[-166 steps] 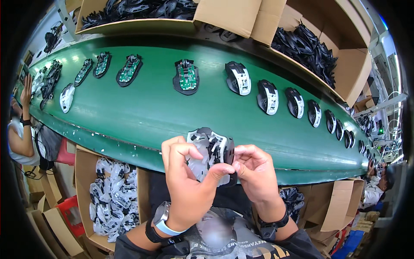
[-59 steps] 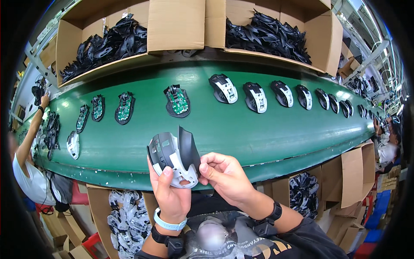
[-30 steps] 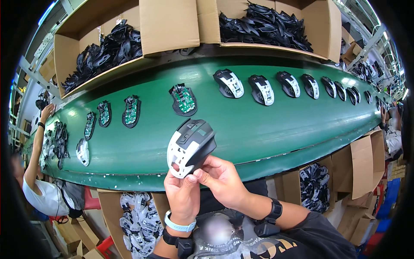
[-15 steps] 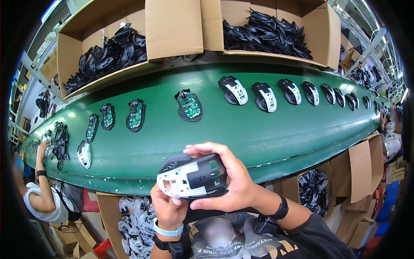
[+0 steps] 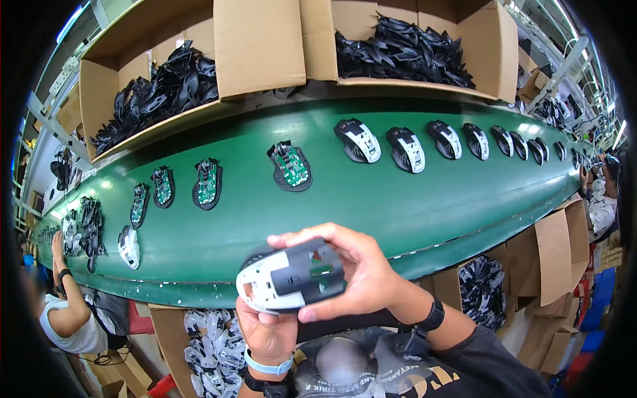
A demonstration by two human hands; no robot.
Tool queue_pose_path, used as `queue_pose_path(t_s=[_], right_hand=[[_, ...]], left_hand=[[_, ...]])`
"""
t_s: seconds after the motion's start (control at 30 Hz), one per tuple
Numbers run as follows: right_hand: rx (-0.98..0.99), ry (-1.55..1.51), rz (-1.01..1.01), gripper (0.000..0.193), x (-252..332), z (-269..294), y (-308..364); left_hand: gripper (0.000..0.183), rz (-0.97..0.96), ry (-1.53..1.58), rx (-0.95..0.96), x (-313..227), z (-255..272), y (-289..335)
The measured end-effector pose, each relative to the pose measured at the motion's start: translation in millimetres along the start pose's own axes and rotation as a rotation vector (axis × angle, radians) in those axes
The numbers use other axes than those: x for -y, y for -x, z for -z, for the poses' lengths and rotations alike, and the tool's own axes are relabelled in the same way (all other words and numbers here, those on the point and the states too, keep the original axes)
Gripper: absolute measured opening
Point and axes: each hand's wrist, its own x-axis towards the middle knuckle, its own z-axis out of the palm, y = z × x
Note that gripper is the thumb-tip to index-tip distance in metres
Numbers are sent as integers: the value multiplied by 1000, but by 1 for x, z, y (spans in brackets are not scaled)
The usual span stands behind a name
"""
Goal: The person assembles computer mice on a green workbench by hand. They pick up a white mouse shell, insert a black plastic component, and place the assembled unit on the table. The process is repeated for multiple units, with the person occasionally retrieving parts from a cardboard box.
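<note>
A half-built computer mouse point(image 5: 286, 281), dark grey and white with cut-outs in its top shell, is held above the near side of the green belt. My right hand point(image 5: 368, 282) wraps its rear end, fingers over the far side and thumb along the near side. From below, my left hand point(image 5: 269, 337) grips the white end, its fingers partly hidden by the mouse. Straight beyond lies a mouse base with a bare green circuit board point(image 5: 292, 166). Farther right, a mouse with a white and black top point(image 5: 358, 140) heads a row of several similar ones.
Two cardboard boxes of black plastic parts point(image 5: 172, 83) point(image 5: 405, 53) stand along the belt's point(image 5: 438, 205) far edge. Below the near edge are boxes of white shells point(image 5: 212, 351) and dark parts point(image 5: 482, 292). A co-worker's arm point(image 5: 70, 302) reaches onto the belt at left; another person point(image 5: 600, 192) is far right.
The mouse in my hands has shifted slightly left and turned a little. At the left, the co-worker's hand has moved down and away from the white parts. My grip stays on the mouse.
</note>
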Motion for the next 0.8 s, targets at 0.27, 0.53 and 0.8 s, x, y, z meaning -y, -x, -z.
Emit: queue_pose_path(t_s=[0.27,0.53,0.8], right_hand=[[-358,-34,-178,79,-29,-27,16],[-469,801,167,41,-65,10,-49],[-331,1343,63,38,-103,68,-151]], left_hand=[[28,-660,-1168,463,24,33,-41],[16,-609,-1321,400,-9,43,-60],[12,-530,-1183,54,-34,96,-68]])
